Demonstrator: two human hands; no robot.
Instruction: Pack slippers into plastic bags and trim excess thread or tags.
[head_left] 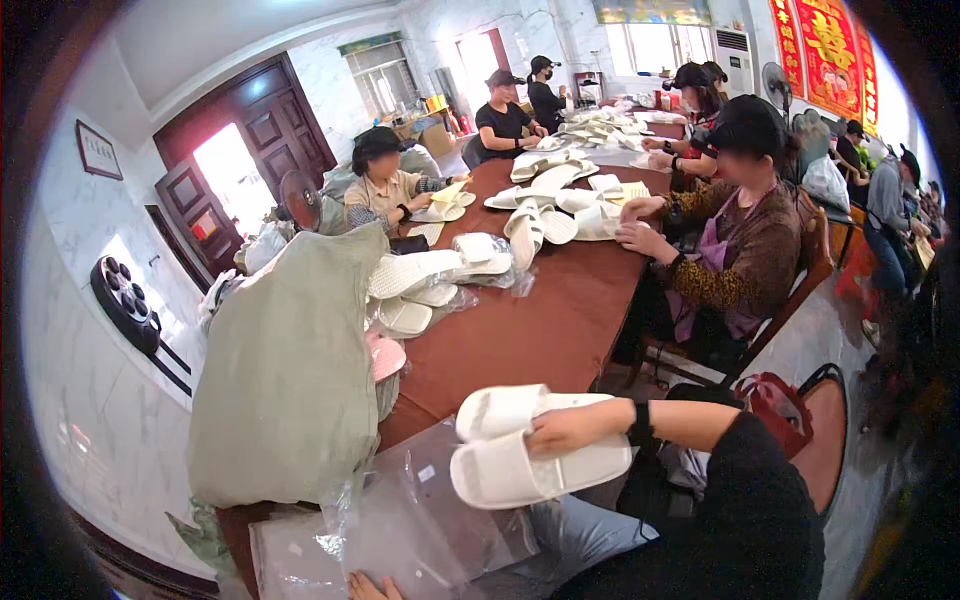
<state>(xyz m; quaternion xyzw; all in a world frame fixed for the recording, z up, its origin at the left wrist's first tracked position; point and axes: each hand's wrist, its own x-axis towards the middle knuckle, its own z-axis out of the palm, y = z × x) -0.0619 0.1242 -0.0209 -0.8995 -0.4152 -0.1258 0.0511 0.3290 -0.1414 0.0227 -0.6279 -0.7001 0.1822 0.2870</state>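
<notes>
Two white slippers (530, 445) sit stacked at the table's near edge, right hand (565, 428) gripping them; left hand (372, 587) rests on clear bags (420, 520), grip unclear. Bagging seems next: open one.

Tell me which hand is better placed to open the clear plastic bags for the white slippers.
Probably the left hand: it lies at the lower edge beside the clear plastic bags. The right hand is already occupied, resting on the pair of flat white slippers.
</notes>
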